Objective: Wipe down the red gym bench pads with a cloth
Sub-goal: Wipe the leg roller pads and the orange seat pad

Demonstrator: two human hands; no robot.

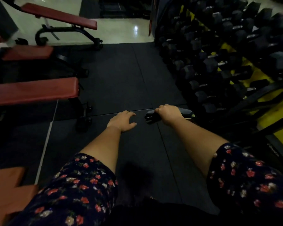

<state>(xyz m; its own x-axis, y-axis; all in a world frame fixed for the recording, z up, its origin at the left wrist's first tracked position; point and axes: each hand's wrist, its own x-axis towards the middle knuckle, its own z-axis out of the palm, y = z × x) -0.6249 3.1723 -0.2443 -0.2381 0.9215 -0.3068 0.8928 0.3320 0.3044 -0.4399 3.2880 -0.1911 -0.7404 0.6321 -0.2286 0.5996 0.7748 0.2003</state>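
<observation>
Head view: right hand (168, 114) grips, I think, a dark cloth (151, 117); left hand (122, 121) loose, empty. Dim light could hide missed patches.

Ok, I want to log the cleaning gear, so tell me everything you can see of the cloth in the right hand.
The cloth looks like dark grey to black soft fabric, folded in layers. The right hand grips its middle in a fist; dark ends stick out on the fist's left, a lighter grey part on its right. It is held out over the black floor mat, near the dumbbell rack, clear of the red bench pad and the left hand. Dim light hides its texture.
</observation>
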